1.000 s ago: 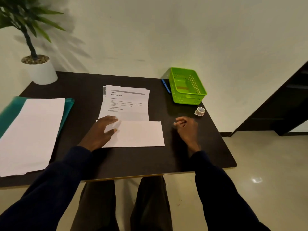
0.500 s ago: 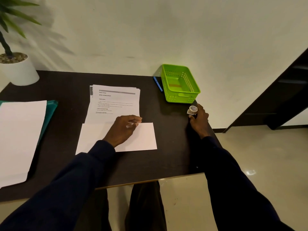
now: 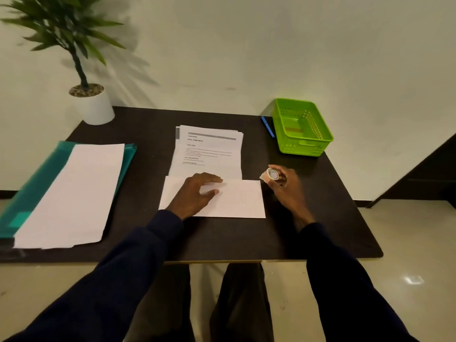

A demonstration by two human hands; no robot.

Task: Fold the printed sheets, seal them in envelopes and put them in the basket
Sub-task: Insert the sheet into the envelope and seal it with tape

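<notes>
A white envelope [image 3: 237, 201] lies flat in the middle of the dark table [image 3: 222, 240]. My left hand [image 3: 195, 193] rests on its left half with fingers spread and lightly bent. Behind it lies a stack of printed sheets [image 3: 209, 149]. My right hand [image 3: 286, 186] holds a small roll of clear tape [image 3: 271, 174] just off the envelope's top right corner, fingers curled round it. A green plastic basket [image 3: 303, 146] stands at the table's back right; a brown strip shows on its floor.
A blue pen [image 3: 268, 127] lies left of the basket. A teal folder [image 3: 32, 191] with large white sheets [image 3: 74, 193] on it covers the table's left side. A potted plant [image 3: 95, 107] stands at the back left corner. The table's right edge drops to the floor.
My right hand went out to the tape roll at the table's right edge, picked it up and brought it back beside the envelope. My left hand stayed on the envelope.
</notes>
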